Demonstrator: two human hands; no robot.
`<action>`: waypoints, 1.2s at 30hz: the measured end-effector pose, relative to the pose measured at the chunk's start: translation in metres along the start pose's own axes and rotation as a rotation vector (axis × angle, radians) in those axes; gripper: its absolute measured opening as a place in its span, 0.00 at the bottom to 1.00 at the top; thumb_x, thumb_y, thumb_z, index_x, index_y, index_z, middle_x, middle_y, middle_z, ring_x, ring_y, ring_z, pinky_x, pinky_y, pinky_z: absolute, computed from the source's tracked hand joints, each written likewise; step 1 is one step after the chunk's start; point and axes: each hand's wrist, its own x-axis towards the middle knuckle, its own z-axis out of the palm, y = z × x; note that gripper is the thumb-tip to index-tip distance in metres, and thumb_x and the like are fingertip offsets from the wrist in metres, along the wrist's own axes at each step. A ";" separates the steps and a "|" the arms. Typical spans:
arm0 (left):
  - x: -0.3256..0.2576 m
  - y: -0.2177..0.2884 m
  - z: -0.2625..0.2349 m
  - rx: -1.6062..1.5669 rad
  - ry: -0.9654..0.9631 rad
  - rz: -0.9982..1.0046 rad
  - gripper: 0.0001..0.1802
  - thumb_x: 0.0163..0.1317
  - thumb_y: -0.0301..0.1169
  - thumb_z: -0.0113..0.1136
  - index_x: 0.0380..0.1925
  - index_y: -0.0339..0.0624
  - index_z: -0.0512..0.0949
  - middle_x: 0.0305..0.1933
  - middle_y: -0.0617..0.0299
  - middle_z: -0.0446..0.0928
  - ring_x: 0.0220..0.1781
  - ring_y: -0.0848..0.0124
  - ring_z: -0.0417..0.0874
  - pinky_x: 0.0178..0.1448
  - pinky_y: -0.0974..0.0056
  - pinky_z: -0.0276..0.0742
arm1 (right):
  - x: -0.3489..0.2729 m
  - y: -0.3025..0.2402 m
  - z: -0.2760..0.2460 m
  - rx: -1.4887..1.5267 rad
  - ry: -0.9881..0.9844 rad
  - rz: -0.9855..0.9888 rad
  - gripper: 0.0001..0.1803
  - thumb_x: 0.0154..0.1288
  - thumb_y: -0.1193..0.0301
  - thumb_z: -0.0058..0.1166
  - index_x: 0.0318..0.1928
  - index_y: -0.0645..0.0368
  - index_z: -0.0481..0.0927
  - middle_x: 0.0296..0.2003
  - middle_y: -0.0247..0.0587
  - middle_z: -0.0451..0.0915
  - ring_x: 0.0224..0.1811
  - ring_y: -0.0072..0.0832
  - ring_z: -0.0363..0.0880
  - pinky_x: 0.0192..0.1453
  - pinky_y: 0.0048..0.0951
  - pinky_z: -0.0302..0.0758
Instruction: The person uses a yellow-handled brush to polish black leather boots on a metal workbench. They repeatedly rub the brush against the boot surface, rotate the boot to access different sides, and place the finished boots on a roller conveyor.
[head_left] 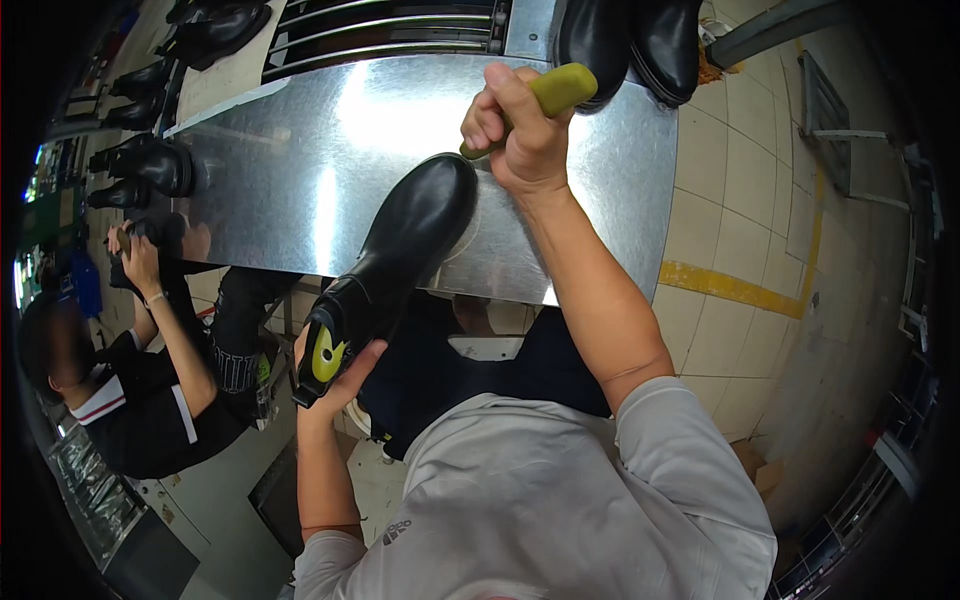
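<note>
A: Biggest thing first? Risks?
B: Steel table (300,180), shiny. Black boot (400,255) lies tilted, toe on the table, shaft overhanging the near edge. Left hand (340,375) cups the shaft opening from below; if that loosens, the boot could slide off.
A: Right hand (520,135)?
B: Fist closed around a yellow-green tool handle (545,95) just above the toe; could skid and scuff it.
A: Room?
B: Open steel to the left; two boots (630,40) close behind.
</note>
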 end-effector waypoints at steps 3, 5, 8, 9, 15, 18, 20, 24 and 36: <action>-0.001 0.004 0.000 0.003 -0.009 -0.042 0.32 0.52 0.27 0.81 0.57 0.31 0.78 0.48 0.52 0.85 0.49 0.62 0.88 0.55 0.61 0.82 | -0.001 0.003 -0.005 -0.011 -0.058 0.024 0.19 0.68 0.67 0.66 0.22 0.59 0.75 0.13 0.33 0.67 0.14 0.25 0.67 0.21 0.29 0.66; 0.002 0.011 0.001 -0.009 -0.009 -0.027 0.31 0.52 0.27 0.81 0.56 0.31 0.79 0.48 0.52 0.85 0.48 0.62 0.88 0.55 0.61 0.82 | 0.000 0.001 -0.005 -0.060 -0.093 0.017 0.21 0.70 0.63 0.62 0.20 0.57 0.73 0.12 0.32 0.63 0.15 0.27 0.66 0.24 0.32 0.66; 0.002 0.017 0.004 0.054 -0.009 -0.034 0.29 0.52 0.28 0.81 0.53 0.32 0.79 0.47 0.53 0.85 0.47 0.63 0.87 0.54 0.62 0.82 | 0.003 -0.003 0.001 -0.176 -0.119 0.003 0.22 0.71 0.62 0.61 0.20 0.57 0.73 0.12 0.33 0.63 0.16 0.27 0.66 0.25 0.31 0.66; 0.001 0.019 0.005 0.016 0.019 -0.048 0.27 0.52 0.28 0.81 0.51 0.33 0.80 0.45 0.53 0.85 0.46 0.64 0.87 0.53 0.62 0.82 | 0.001 -0.003 0.001 -0.184 -0.105 0.025 0.23 0.71 0.61 0.61 0.20 0.57 0.73 0.12 0.32 0.62 0.17 0.27 0.65 0.26 0.32 0.66; -0.007 0.019 0.011 -0.030 0.023 -0.046 0.28 0.53 0.28 0.80 0.52 0.31 0.80 0.45 0.51 0.85 0.44 0.62 0.88 0.51 0.62 0.83 | -0.007 0.009 -0.008 -0.077 -0.102 0.013 0.23 0.72 0.60 0.59 0.20 0.56 0.72 0.13 0.31 0.62 0.18 0.27 0.65 0.29 0.32 0.65; -0.008 0.027 0.015 -0.039 0.044 -0.003 0.25 0.54 0.28 0.79 0.50 0.31 0.80 0.44 0.51 0.86 0.42 0.61 0.89 0.48 0.62 0.83 | -0.016 0.013 -0.004 0.081 0.045 -0.014 0.20 0.67 0.64 0.67 0.23 0.56 0.72 0.15 0.30 0.66 0.17 0.22 0.65 0.25 0.28 0.64; -0.009 0.035 0.022 -0.038 0.050 0.008 0.24 0.55 0.28 0.79 0.49 0.30 0.81 0.44 0.51 0.86 0.41 0.61 0.89 0.47 0.62 0.83 | -0.023 0.008 -0.006 0.063 0.078 -0.045 0.21 0.67 0.61 0.67 0.23 0.55 0.71 0.15 0.29 0.64 0.18 0.23 0.65 0.26 0.30 0.64; -0.007 0.047 0.034 -0.055 0.040 -0.001 0.22 0.55 0.26 0.79 0.48 0.32 0.81 0.42 0.53 0.86 0.40 0.61 0.88 0.46 0.63 0.83 | -0.045 0.002 -0.013 0.071 0.146 -0.084 0.20 0.70 0.61 0.65 0.25 0.55 0.72 0.15 0.30 0.64 0.18 0.23 0.64 0.26 0.30 0.64; -0.063 0.052 -0.004 -0.697 0.545 -0.316 0.24 0.56 0.35 0.80 0.49 0.34 0.85 0.46 0.58 0.87 0.49 0.71 0.84 0.59 0.61 0.80 | 0.013 -0.011 -0.092 0.171 0.065 0.203 0.09 0.75 0.66 0.55 0.34 0.46 0.73 0.15 0.25 0.58 0.18 0.20 0.58 0.22 0.27 0.57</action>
